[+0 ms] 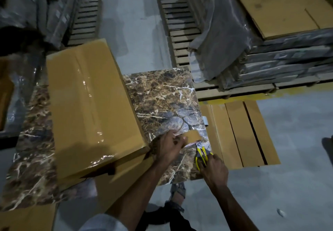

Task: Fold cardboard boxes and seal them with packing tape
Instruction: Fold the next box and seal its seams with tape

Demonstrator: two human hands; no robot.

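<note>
A closed cardboard box (86, 101) lies on a brown marble-patterned table (162, 94), with shiny clear tape running along its top seam. At the box's near right corner my left hand (169, 148) holds a brown roll of packing tape (193, 137), a strip stretched from it towards the box. My right hand (214, 171) grips yellow-handled scissors (201, 154) whose blades point at the tape just below the roll.
Flat cardboard sheets (239, 133) lie on the floor right of the table. Wooden pallets (180, 23) with plastic-wrapped stacks of flat cardboard (281, 14) stand at the back right. More wrapped goods (27, 5) fill the back left. My sandalled foot (177, 193) shows under the table edge.
</note>
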